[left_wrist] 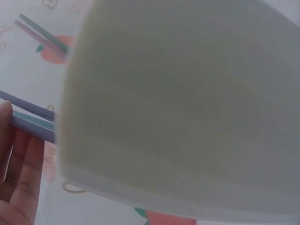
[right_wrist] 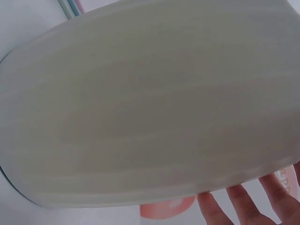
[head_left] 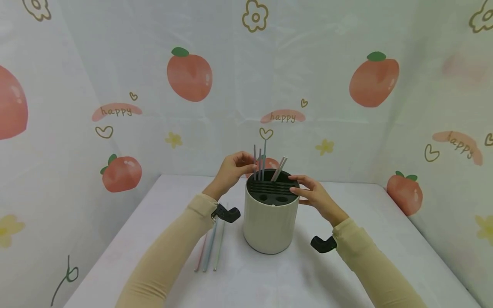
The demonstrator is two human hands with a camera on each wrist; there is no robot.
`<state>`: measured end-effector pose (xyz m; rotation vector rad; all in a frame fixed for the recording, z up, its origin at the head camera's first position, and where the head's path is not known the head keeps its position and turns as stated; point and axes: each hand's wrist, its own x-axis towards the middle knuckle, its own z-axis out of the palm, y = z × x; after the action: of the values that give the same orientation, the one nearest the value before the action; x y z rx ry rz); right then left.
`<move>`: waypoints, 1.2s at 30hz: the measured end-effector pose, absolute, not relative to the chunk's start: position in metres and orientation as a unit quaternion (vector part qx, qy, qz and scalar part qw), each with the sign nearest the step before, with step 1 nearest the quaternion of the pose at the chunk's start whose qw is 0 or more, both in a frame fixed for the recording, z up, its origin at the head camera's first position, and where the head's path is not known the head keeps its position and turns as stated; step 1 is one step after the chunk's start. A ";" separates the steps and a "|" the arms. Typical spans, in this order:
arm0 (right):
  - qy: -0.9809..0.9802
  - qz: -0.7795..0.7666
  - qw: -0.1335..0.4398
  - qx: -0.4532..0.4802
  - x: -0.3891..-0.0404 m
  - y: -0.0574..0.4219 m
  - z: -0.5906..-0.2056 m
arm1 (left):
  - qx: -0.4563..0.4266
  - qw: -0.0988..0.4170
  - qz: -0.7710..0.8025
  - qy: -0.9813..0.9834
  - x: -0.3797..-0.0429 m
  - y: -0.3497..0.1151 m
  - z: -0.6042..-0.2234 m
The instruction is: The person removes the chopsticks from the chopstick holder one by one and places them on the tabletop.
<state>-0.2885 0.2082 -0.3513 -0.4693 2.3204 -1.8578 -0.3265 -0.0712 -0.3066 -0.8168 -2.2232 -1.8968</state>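
A cream-coloured cylindrical utensil holder [head_left: 269,229] stands upright, topped by a black insert [head_left: 273,199] with slots and round holes. My left hand [head_left: 235,171] pinches a purple chopstick [head_left: 254,149] at the holder's left rim, its lower end inside. Beside it stand another purple chopstick and a blue-green chopstick [head_left: 265,149]. Two paler chopsticks [head_left: 282,164] lean to the right in the same opening. With extended fingers, my right hand [head_left: 317,196] touches the holder's right rim. In the right wrist view several fingertips [right_wrist: 206,199] meet its wall, which hides most of that view.
Pink, blue and green chopsticks [head_left: 219,250] lie on the white table [head_left: 277,282], left of the holder and partly behind the left forearm. A white curtain [head_left: 308,34] with printed fruit and flowers hangs around the table's back and sides.
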 end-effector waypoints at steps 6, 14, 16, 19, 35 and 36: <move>0.771 -0.614 0.061 -0.155 -0.289 0.209 -0.353 | -0.292 0.090 -0.673 -0.674 -0.325 -0.079 -0.280; 0.770 -0.616 0.050 -0.158 -0.291 0.210 -0.354 | -0.280 0.184 -0.791 -0.511 -0.310 -0.105 -0.234; 0.771 -0.615 0.049 -0.158 -0.291 0.210 -0.354 | -0.266 0.205 -0.814 -0.474 -0.307 -0.115 -0.226; 0.773 -0.613 0.048 -0.156 -0.290 0.210 -0.354 | -0.231 0.218 -0.838 -0.444 -0.306 -0.134 -0.220; 0.776 -0.609 0.052 -0.156 -0.289 0.208 -0.353 | -0.031 0.066 -0.735 -0.674 -0.324 -0.200 -0.360; 0.777 -0.608 0.052 -0.155 -0.289 0.208 -0.353 | -0.018 0.054 -0.723 -0.689 -0.324 -0.202 -0.372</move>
<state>-0.2890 0.2082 -0.3533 -0.4729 2.3640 -1.8488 -0.3243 -0.2023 -0.3721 -0.0560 -2.0921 -2.1967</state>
